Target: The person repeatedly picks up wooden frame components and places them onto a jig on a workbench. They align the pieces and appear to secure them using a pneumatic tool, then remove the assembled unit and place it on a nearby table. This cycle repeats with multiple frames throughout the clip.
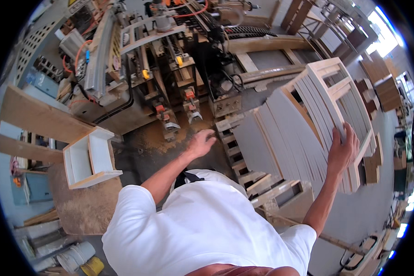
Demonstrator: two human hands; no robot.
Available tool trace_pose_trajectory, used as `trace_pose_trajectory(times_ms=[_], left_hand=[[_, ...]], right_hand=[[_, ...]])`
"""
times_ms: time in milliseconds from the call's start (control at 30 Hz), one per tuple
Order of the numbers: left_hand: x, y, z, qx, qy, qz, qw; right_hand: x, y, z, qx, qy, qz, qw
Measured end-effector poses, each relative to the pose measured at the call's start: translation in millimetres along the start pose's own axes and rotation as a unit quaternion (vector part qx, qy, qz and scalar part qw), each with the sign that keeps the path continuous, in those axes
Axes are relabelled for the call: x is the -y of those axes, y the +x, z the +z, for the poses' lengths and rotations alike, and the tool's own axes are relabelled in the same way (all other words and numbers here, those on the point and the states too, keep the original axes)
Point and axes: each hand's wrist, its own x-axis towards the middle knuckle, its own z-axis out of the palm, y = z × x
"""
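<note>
My right hand (pixel 342 149) is at the top of a tall stack of white panels (pixel 280 133), with its fingers curled over the edge of a pale wooden frame (pixel 332 99). That frame has several openings and lies with other frames at the outer end of the stack. In front of my body hangs my left hand (pixel 201 143), loosely bent, thumb and fingers apart, with nothing in it. It is nearest to the orange-tipped clamps (pixel 191 106) of a machine, without touching them.
A white open box (pixel 89 158) stands on a brown board (pixel 83 202) to my left. The stack rests on a slatted wooden pallet (pixel 232 149). Sawdust covers the floor (pixel 158 135) below the machine. White buckets (pixel 76 256) and a yellow container (pixel 93 267) sit at lower left.
</note>
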Motion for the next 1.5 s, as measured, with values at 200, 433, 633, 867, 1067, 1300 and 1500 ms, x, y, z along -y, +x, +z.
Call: trace_pose_trajectory(times_ms=[200,433,633,867,1067,1300,1500], left_hand=[[-112,10,-26,0.105,-0.242,0.066,0.962],[-183,19,-84,0.019,-0.713,0.075,0.697],[-86,27,-116,-0.063,-0.746,0.003,0.663],[15,55,-159,-0.067,-0.752,0.010,0.656],[66,86,-216,-0.099,-0.753,0.002,0.650],[112,117,-265,-0.132,-0.751,-0.007,0.647],[133,120,-281,-0.159,-0.762,0.003,0.627]], right_hand=[[46,-8,4,-0.040,0.140,-0.152,0.978],[163,-2,26,-0.022,0.263,-0.314,0.912],[218,-10,99,0.204,0.309,-0.343,0.863],[283,-14,181,0.265,0.394,-0.390,0.789],[366,-3,220,0.230,0.432,-0.391,0.780],[440,12,258,0.218,0.433,-0.402,0.777],[480,21,284,0.218,0.435,-0.424,0.764]])
